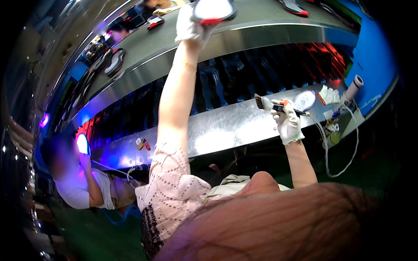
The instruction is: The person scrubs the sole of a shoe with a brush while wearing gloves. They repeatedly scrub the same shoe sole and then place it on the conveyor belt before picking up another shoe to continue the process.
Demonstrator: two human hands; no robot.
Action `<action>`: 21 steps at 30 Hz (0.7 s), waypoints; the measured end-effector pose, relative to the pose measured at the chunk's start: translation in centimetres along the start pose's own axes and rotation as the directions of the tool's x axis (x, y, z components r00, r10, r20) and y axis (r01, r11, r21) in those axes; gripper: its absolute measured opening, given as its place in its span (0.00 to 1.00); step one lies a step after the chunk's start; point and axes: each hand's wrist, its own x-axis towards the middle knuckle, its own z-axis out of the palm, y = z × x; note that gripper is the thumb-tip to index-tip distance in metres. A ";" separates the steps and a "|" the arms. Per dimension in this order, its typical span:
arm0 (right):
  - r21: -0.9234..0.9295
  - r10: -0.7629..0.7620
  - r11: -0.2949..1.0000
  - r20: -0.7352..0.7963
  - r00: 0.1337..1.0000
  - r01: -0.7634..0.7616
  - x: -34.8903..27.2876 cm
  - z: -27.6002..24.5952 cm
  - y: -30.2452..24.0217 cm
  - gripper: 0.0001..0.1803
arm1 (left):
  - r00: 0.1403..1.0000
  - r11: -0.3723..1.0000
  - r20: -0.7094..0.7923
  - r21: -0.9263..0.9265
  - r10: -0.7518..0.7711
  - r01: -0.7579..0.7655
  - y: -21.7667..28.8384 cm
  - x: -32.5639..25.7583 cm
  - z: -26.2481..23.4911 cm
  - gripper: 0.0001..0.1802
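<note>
My left hand [190, 27], in a white glove, reaches far up to the upper conveyor [261, 24] and grips a white shoe sole with a red edge [213, 9]. My right hand [288, 125], also gloved in white, holds a flat brush [266, 103] with a dark handle over the lower steel shelf [222, 128]. Just right of the brush lies another pale sole [304, 100] on that shelf.
More shoe parts ride the upper conveyor [115, 61] [155, 21] [294, 6]. A white cloth [329, 94], a white cylindrical tool [352, 88] and cables lie at the shelf's right end. A co-worker [80, 187] at lower left holds a glowing sole [82, 144].
</note>
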 end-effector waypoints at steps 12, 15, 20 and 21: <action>-0.156 0.092 0.982 -0.120 0.989 -0.110 2.0 -4.0 1.7 0.05 | 0.808 0.022 -0.478 0.856 -0.345 0.516 -9.6 -4.2 -15.2 0.36; -0.227 0.100 0.969 0.014 0.995 -0.094 2.3 -3.7 2.6 0.11 | 0.579 -0.166 -0.728 0.663 -0.366 0.730 -10.8 -6.3 -21.2 0.39; -0.304 0.158 0.943 0.050 0.986 -0.136 2.3 -2.5 4.2 0.14 | 0.539 0.156 -0.658 0.548 -0.526 0.822 -16.1 -8.7 -27.0 0.32; -0.298 0.184 0.939 0.027 0.982 -0.168 2.2 -2.2 4.5 0.14 | 0.560 0.244 -0.640 0.517 -0.526 0.821 -16.8 -9.2 -27.5 0.32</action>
